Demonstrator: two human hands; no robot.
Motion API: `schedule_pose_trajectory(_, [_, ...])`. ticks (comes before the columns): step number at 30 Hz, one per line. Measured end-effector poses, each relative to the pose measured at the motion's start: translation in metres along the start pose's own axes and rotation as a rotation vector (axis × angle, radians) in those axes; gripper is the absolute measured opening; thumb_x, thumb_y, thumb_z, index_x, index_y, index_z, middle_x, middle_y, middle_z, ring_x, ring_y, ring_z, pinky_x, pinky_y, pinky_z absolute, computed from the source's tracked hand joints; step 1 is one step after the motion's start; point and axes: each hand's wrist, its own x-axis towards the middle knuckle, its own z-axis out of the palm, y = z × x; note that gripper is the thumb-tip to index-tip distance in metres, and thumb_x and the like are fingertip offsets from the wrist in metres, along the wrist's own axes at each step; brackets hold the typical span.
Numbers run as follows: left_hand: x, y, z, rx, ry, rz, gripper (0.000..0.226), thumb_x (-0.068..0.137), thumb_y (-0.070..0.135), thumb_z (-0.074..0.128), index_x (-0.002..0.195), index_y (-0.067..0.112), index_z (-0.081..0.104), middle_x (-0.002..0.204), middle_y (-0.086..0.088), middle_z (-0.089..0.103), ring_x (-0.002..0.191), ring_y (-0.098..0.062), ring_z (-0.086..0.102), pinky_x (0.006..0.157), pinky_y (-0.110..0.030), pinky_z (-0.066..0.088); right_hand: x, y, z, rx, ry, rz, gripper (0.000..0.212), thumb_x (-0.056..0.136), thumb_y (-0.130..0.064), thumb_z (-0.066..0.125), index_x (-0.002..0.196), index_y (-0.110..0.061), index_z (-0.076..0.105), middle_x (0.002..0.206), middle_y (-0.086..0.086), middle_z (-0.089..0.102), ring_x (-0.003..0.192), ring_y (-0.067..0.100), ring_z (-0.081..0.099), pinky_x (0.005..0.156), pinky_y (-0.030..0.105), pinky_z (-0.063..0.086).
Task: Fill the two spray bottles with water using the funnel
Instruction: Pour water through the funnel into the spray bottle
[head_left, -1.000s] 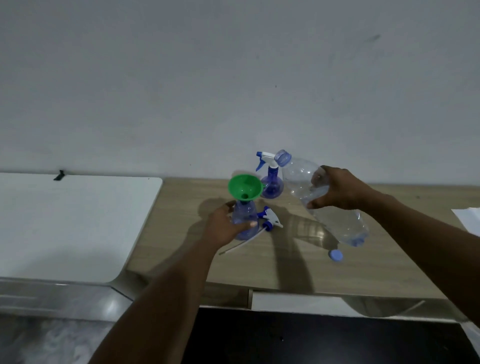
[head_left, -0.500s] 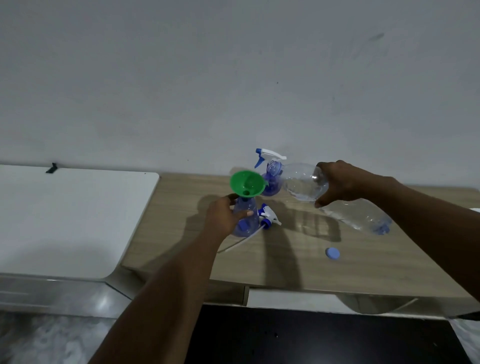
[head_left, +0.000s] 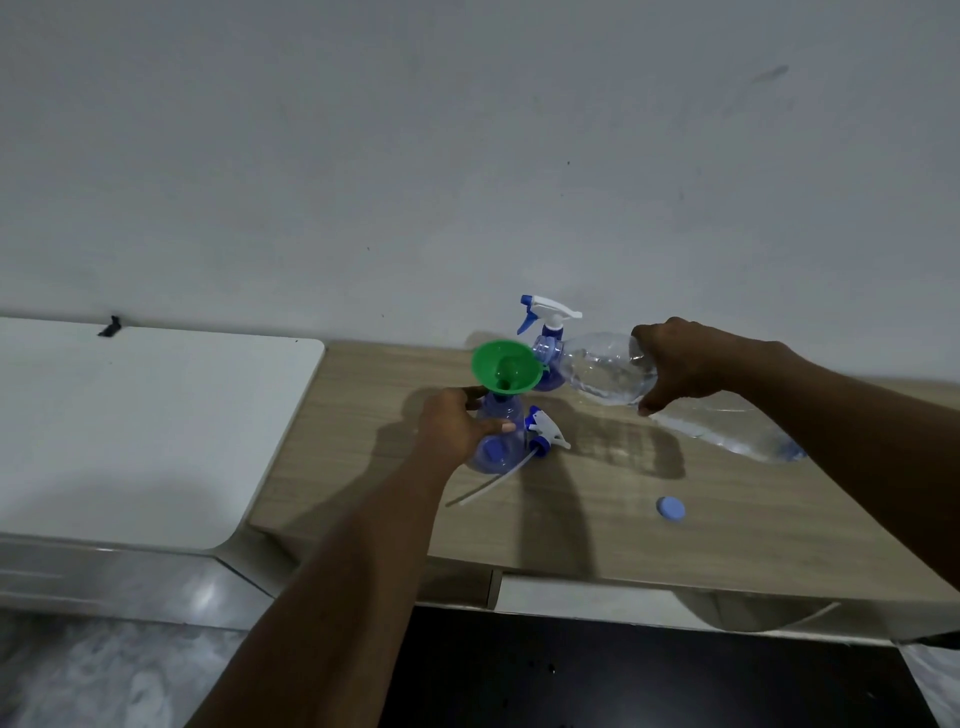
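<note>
While we look down along both forearms at the wooden table (head_left: 597, 525):
Left hand (head_left: 454, 426): we wrap it around the open spray bottle (head_left: 496, 441), steadying it upright.
Funnel (head_left: 504, 369): green, seated in that bottle's neck.
Right hand (head_left: 680, 364): we grasp the clear water bottle (head_left: 602, 371), tipped nearly level, mouth at the funnel's rim.
Second spray bottle (head_left: 548, 364): capped, behind the funnel.
Loose trigger head (head_left: 543, 434): lying beside the open bottle.
Blue cap (head_left: 670, 507): lying well apart.

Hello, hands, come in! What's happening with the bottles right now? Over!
Left hand gripping open spray bottle, green funnel seated. Right hand tipping water bottle, mouth at funnel rim. Nothing blocking.
</note>
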Motion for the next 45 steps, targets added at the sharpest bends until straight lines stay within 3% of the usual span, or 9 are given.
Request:
schedule_pose_trajectory(5, [0.002,-0.003,0.001,-0.008,0.014,0.012,0.075,0.062,0.038,0.094,0.128,0.017,0.066,0.112,-0.001,0.073,0.095,-0.015,0.068,0.089,-0.029,0.052,0.001,-0.003,-0.006,-0.055,-0.022,0.004,0.068,0.057,-0.052,0.089,0.101,-0.026,0.044,0.092,-0.002,0.054,0.089,0.023,0.057,0.069,0.035,0.05])
schedule_pose_trajectory(13, [0.002,-0.003,0.001,-0.002,0.007,0.021,0.077,0.062,0.041,0.093,0.13,0.018,0.065,0.112,0.0,0.073,0.096,-0.013,0.067,0.084,-0.023,0.047,0.001,-0.007,-0.011,-0.086,-0.035,0.003,0.072,0.06,-0.051,0.088,0.113,-0.02,0.05,0.094,-0.003,0.053,0.091,0.021,0.055,0.066,0.033,0.045])
schedule_pose_trajectory(23, [0.002,-0.003,0.0,-0.019,-0.014,0.008,0.078,0.062,0.038,0.094,0.131,0.017,0.064,0.114,-0.001,0.072,0.092,-0.01,0.064,0.081,-0.022,0.045,0.001,-0.01,-0.014,-0.116,-0.048,0.001,0.073,0.061,-0.05,0.087,0.116,-0.019,0.05,0.097,-0.003,0.05,0.094,0.022,0.055,0.072,0.034,0.049])
schedule_pose_trajectory(45, [0.001,-0.001,-0.001,-0.011,-0.013,0.022,0.077,0.063,0.037,0.093,0.131,0.015,0.064,0.115,-0.002,0.072,0.094,-0.011,0.064,0.083,-0.023,0.047,-0.003,-0.016,-0.022,-0.155,-0.07,0.006,0.07,0.065,-0.05,0.086,0.116,-0.018,0.05,0.093,-0.004,0.046,0.09,0.021,0.052,0.068,0.032,0.044])
